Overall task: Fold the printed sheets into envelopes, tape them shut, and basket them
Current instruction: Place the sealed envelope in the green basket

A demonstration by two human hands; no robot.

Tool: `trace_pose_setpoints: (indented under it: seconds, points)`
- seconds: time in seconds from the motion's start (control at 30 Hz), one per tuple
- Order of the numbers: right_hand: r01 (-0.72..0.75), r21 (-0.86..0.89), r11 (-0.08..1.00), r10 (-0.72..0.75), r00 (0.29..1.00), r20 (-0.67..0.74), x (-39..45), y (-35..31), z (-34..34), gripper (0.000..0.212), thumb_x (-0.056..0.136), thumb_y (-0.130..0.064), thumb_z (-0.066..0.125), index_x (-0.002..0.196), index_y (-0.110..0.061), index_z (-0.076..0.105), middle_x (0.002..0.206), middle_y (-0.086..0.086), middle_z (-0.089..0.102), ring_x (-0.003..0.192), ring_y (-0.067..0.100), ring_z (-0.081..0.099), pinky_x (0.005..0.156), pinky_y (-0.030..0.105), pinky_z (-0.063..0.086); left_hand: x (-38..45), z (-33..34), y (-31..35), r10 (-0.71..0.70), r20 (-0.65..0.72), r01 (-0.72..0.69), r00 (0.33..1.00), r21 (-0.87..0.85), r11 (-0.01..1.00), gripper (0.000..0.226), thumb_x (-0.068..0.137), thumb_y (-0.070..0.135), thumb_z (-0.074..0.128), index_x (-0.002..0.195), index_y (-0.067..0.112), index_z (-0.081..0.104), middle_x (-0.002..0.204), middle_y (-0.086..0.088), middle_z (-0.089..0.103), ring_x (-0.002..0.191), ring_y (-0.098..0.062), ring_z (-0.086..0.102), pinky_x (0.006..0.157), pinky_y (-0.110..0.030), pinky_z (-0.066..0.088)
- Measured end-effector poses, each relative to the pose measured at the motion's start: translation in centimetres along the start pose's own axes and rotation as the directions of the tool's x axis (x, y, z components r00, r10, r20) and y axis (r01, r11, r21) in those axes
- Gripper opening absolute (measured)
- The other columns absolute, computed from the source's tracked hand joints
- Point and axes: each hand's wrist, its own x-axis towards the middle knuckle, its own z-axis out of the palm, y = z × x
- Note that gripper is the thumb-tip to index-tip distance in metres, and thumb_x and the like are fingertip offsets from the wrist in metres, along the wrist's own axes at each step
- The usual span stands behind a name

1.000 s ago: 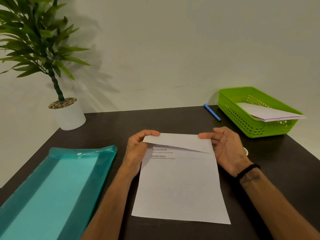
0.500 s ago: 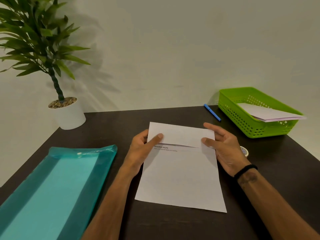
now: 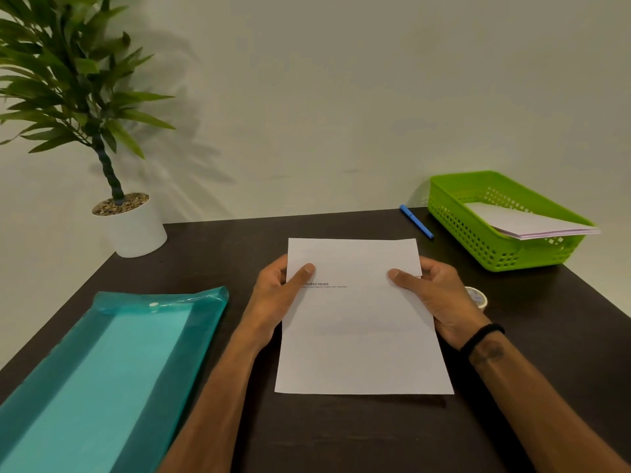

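A white printed sheet (image 3: 362,339) lies in the middle of the dark table, its top strip folded down towards me over the print. My left hand (image 3: 278,295) pinches the sheet's left edge at the fold, thumb on top. My right hand (image 3: 437,298) pinches the right edge the same way. A green basket (image 3: 478,240) stands at the back right with folded white paper (image 3: 526,221) in it. A roll of clear tape (image 3: 478,297) peeks out just right of my right hand.
A teal plastic folder (image 3: 102,373) lies at the left front. A potted plant in a white pot (image 3: 135,230) stands at the back left corner. A blue pen (image 3: 416,221) lies by the wall, left of the basket.
The folded top flap has come down flat over more of the print. The sheet has slid away from me, and both thumbs now press on the flap.
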Motion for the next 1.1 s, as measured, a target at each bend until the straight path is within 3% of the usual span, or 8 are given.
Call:
trace_pose_setpoints:
  seconds: [0.3,0.5,0.8,0.97,1.1]
  points:
    - [-0.036,0.062,0.997,0.036,0.999,0.008,-0.1,-0.2,-0.3,0.031,0.093,-0.003,0.071,0.121,-0.016,0.071,0.108,0.008,0.080,0.096,0.032,0.077,0.088,0.051,0.061,-0.2,-0.5,0.3,-0.073,0.042,0.080,0.996,-0.196,0.977,0.034,0.096,0.021,0.069,0.130,0.020,0.066,0.116,-0.006,0.077,0.102,-0.032,0.076,0.094,-0.056,0.058]
    - [-0.050,0.137,0.989,0.048,0.999,0.017,-0.1,-0.2,-0.4,0.030,0.094,0.003,0.066,0.118,-0.013,0.072,0.109,0.011,0.079,0.101,0.037,0.075,0.093,0.054,0.058,-0.1,-0.7,0.5,-0.130,0.010,0.127,0.992,-0.270,0.954,0.032,0.093,0.019,0.073,0.125,0.017,0.069,0.114,-0.009,0.077,0.103,-0.035,0.075,0.095,-0.058,0.058]
    - [-0.043,0.102,0.994,0.046,0.999,-0.024,0.3,0.1,-0.4,0.031,0.100,0.006,0.051,0.106,-0.007,0.078,0.106,0.016,0.079,0.106,0.036,0.073,0.099,0.050,0.056,-0.3,-0.8,1.0,-0.135,-0.034,0.122,0.990,-0.255,0.959,0.022,0.096,0.016,0.068,0.117,0.018,0.074,0.104,-0.009,0.079,0.087,-0.025,0.078,0.064,-0.035,0.062]
    - [-0.064,0.113,0.992,0.072,0.995,-0.066,0.3,-0.2,-0.5,0.032,0.102,-0.001,0.047,0.107,-0.006,0.078,0.110,0.013,0.078,0.109,0.031,0.073,0.102,0.048,0.056,-0.4,-0.5,1.1,-0.197,-0.100,0.166,0.975,-0.260,0.951,0.022,0.091,0.026,0.076,0.111,0.017,0.077,0.100,-0.017,0.077,0.087,-0.034,0.076,0.072,-0.043,0.064]
    - [-0.086,0.218,0.972,0.094,0.995,-0.029,0.1,-0.4,-0.6,0.033,0.101,-0.010,0.045,0.115,-0.005,0.075,0.120,0.014,0.075,0.115,0.029,0.070,0.105,0.048,0.053,0.0,-0.4,1.0,-0.184,-0.142,0.143,0.973,-0.257,0.956,0.013,0.092,0.018,0.074,0.102,0.018,0.083,0.104,-0.010,0.078,0.099,-0.035,0.074,0.087,-0.048,0.063]
